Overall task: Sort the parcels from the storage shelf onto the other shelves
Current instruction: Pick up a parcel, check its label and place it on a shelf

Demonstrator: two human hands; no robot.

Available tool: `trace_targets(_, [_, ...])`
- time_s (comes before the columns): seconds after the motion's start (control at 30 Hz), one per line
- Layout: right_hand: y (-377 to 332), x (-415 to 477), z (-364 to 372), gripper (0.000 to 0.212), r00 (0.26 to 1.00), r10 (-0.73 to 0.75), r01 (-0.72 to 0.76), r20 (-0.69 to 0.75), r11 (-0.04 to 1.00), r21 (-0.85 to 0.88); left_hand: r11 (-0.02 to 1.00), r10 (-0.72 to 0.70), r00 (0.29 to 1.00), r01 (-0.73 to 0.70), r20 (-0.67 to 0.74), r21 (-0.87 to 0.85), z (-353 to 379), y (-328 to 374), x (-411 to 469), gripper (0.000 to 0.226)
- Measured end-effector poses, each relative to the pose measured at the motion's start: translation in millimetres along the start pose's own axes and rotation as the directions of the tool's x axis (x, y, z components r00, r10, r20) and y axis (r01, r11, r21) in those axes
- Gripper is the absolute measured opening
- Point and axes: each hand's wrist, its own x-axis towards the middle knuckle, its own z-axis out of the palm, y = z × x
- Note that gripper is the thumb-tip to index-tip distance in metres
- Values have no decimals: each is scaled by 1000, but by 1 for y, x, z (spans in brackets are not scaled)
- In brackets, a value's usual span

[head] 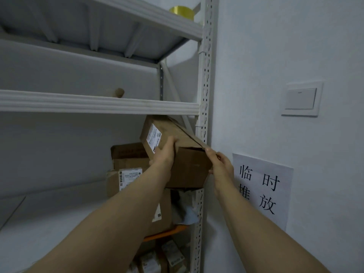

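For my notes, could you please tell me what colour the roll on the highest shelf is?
The roll is yellow-gold, clearest in the head view.

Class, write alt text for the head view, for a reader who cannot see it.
A left hand and right hand hold a tilted cardboard parcel above stacked parcels on a white metal shelf, beside a wall sign.

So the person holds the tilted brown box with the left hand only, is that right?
No, with both hands. The head view shows the left hand on the labelled side of the brown box and the right hand gripping its near end.
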Motion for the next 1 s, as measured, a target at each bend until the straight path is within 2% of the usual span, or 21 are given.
trace_targets(0.07, [-9,4,13,27,998,-14,12,55,999,36,999,9,1000,-8,15,-47,-11,21,-18,116])
trace_targets(0.13, [-15,6,31,20,994,-24,16,109,997,71,994,46,998,-42,31,-105,-24,40,-38,99])
trace_targets(0.23, [-14,9,60,35,980,-7,-22,198,989,146,977,90,992,-70,93,-199,-43,56,-40,82])
trace_targets(0.37, [-3,12,93,58,969,2,-41,248,987,154,971,79,995,-63,61,-230,-65,62,-22,91])
trace_targets(0.47, [7,14,112,60,965,-7,-34,263,988,151,971,67,997,-54,48,-234,-82,64,-13,88])
trace_targets(0.6, [16,13,133,59,964,-13,-33,265,986,166,969,69,997,-60,26,-240,-102,59,16,104])
trace_targets(0.7, [27,12,141,66,957,-5,-31,290,993,118,977,56,998,-61,-32,-206,-114,51,36,115])
trace_targets(0.87, [49,7,147,66,961,82,-97,265,994,43,985,75,983,-100,-169,-142,-118,45,14,93])
trace_targets(0.93, [52,4,148,73,961,80,-98,266,994,57,983,80,977,-109,-197,-144,-118,43,10,87])
trace_targets(1.0, [52,0,148,89,961,92,-112,261,992,60,984,84,970,-117,-230,-134,-120,42,12,83])
